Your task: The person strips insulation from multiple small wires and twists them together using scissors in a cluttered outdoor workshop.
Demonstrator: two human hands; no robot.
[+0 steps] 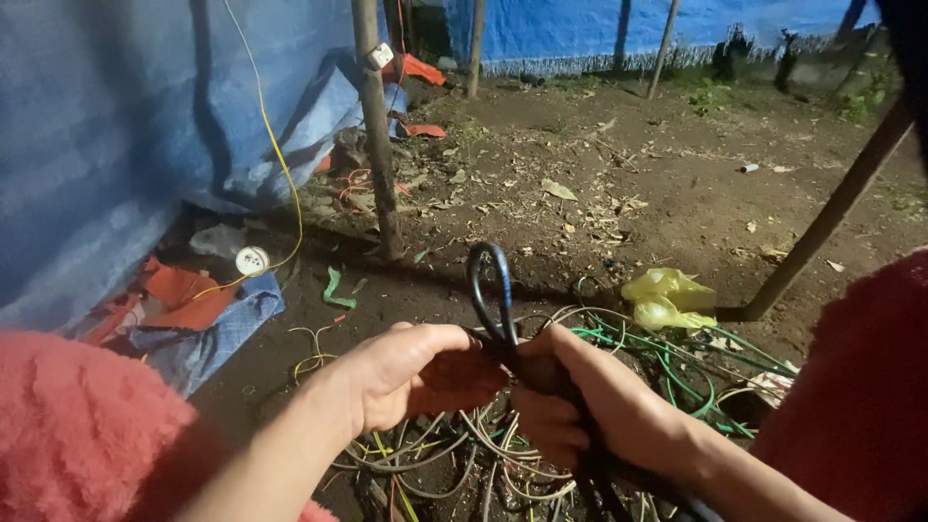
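Black rubber-sheathed cable stands folded into a narrow upright loop between both hands, low over the bare dirt ground, in the head view. The left hand has its grip clamped on the cable just below the loop; the right hand is closed round the trailing bundle. Beneath them lies a tangle of grey and green wires, a crumpled yellow plastic bag beside it. Judging by this, bending or bundling is under way, and any further fold calls for a firm pinch at the loop's base

Harsh light from near the camera brightens the foreground, the far ground dims, and edges look perhaps slightly blurred.
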